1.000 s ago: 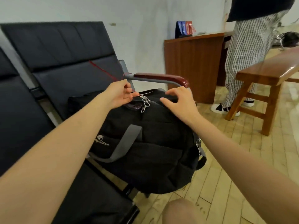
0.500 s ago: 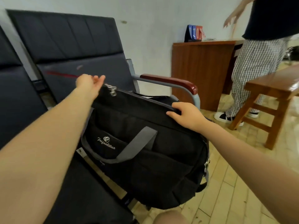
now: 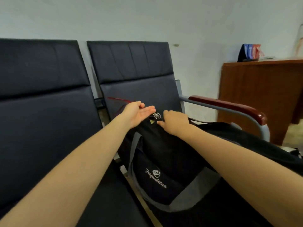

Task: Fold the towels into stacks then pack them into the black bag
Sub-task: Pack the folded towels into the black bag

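A black bag (image 3: 167, 163) sits on the seat of a dark padded chair (image 3: 136, 74), at the end of a row of chairs. The bag has white writing and a small round logo (image 3: 156, 176) on its front. A grey strap (image 3: 136, 176) loops down the front of the bag and across its bottom. The far end of the bag is lifted up toward the chair back. At that end there is a bunch of shiny metal zipper pulls (image 3: 156, 115). The left hand (image 3: 137, 113) is held out with the palm up and the fingers straight and close together. Its fingertips reach just next to the zipper pulls, but it is not gripping anything. The right hand (image 3: 173, 121) lies on top of the bag, right beside the zipper pulls. Its fingers are bent down onto the black cloth and its thumb presses the bag's side. I cannot tell if it is pinching the cloth or just pushing on it. A thin red string (image 3: 119, 100) lies across the chair back behind the left hand. No towels can be seen; whatever is in the bag is hidden. To the right of the bag is a grey metal armrest with a dark red top (image 3: 229, 105). Past that stands a brown wooden desk (image 3: 260, 95) against the white wall (image 3: 147, 18). A small blue and red stand (image 3: 250, 52) sits on top of the desk, too blurry to read.
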Motion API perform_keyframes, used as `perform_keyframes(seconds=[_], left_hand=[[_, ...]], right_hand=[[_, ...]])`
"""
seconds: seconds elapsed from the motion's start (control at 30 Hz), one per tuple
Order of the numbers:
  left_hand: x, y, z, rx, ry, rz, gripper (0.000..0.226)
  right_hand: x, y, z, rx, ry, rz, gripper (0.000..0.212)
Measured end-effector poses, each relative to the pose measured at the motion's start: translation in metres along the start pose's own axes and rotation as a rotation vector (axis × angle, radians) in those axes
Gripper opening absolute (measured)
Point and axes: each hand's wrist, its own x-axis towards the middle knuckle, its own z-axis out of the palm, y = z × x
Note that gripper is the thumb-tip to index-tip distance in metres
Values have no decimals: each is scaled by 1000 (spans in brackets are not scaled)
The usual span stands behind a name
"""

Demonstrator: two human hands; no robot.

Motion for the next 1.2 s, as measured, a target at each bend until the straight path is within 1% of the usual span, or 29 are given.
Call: perform_keyframes(seconds=[0.1,0.17,0.27,0.3,0.33,0.37,0.43,0.47,0.57,0.6,0.67,0.73,0.8,0.87,0.93,0.97,1.03,1.1,1.2], left_hand=[[21,-8,-2,30,41,32,33],[37,-14,-3,19,54,55,30],[59,-9,-11,-68,136,148,23],[68,-3,-19,-112,174,183,23],[74,6,-28,-126,208,209,29],[81,13,-39,-104,240,227,34],[91,20,-57,7,304,285,30],[92,18,-61,73,308,296,27],[88,6,-69,227,244,301,28],[86,3,-73,252,218,307,30],[80,4,-80,319,179,316,32],[76,8,-87,472,160,342,33],[75,12,-96,736,157,439,33],[80,12,-105,1098,138,596,32],[90,7,-116,1376,134,656,33],[96,4,-122,1465,143,660,33],[103,-4,-131,1527,190,659,32],[109,-4,-138,1538,231,601,34],[124,-1,-160,1407,218,490,36]], right_hand=[[17,2,4,-8,-35,-77,28],[22,11,8,71,-48,-105,22],[18,26,11,216,-53,-110,23],[15,30,12,273,-55,-113,24],[13,33,13,317,-48,-124,25],[12,35,12,339,-40,-142,25],[14,36,11,326,-44,-167,25],[16,34,10,296,-58,-163,24],[29,20,13,167,-79,-126,22],[35,13,15,132,-58,-118,24],[47,-6,21,78,-17,-105,36],[60,-24,26,64,8,-76,42],[73,-37,31,78,14,-29,43],[83,-45,34,72,5,-22,42],[89,-46,36,59,-15,-82,39],[90,-45,36,56,-21,-118,37],[89,-40,33,47,-21,-188,35],[87,-34,30,46,-8,-243,34],[87,-26,28,54,-6,-274,34]])
